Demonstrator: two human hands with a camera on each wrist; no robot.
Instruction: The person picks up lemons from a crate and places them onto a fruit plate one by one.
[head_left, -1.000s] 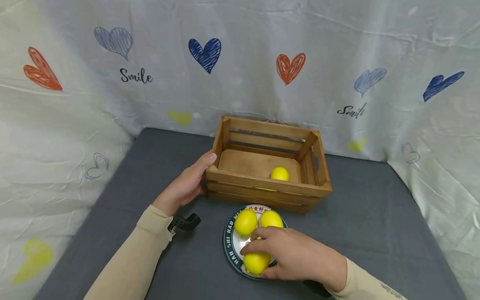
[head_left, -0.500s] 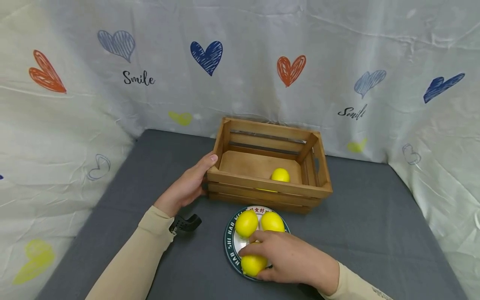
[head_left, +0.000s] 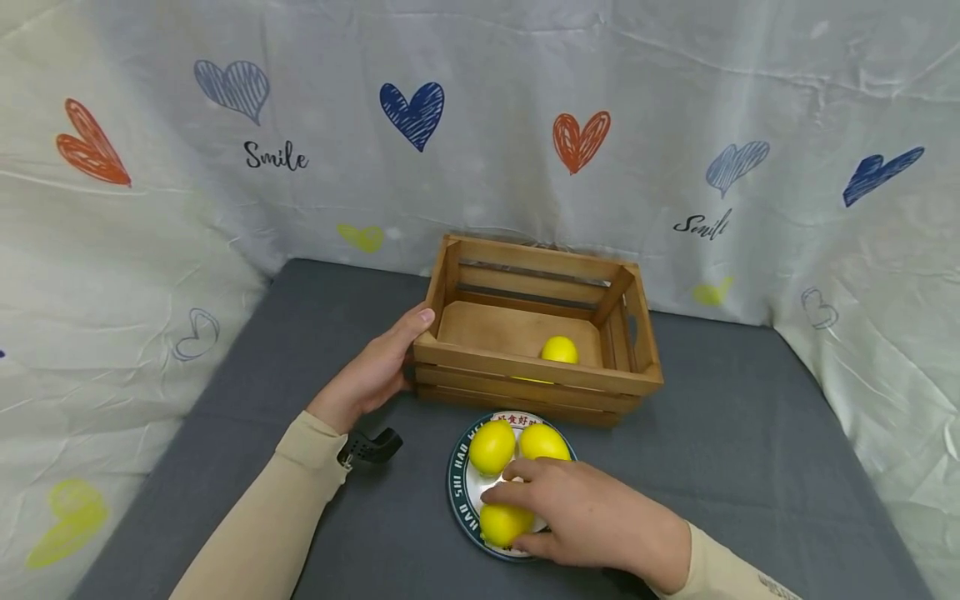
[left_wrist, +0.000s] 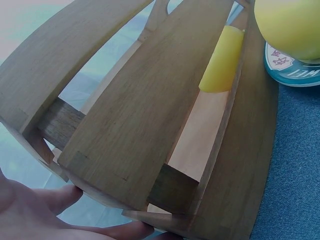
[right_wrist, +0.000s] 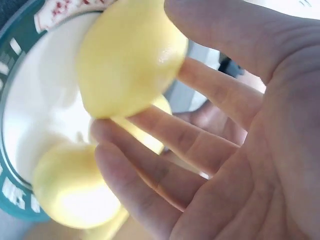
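Nearest lemon (head_left: pixel 504 525) slightly farther leftward, right hand (head_left: pixel 588 515) around it

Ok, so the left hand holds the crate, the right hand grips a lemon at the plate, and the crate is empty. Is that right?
Not quite: the crate isn't empty. The head view shows a lemon inside it, toward its right end. The rest is correct: left hand holding the crate, right hand gripping another lemon at the plate.
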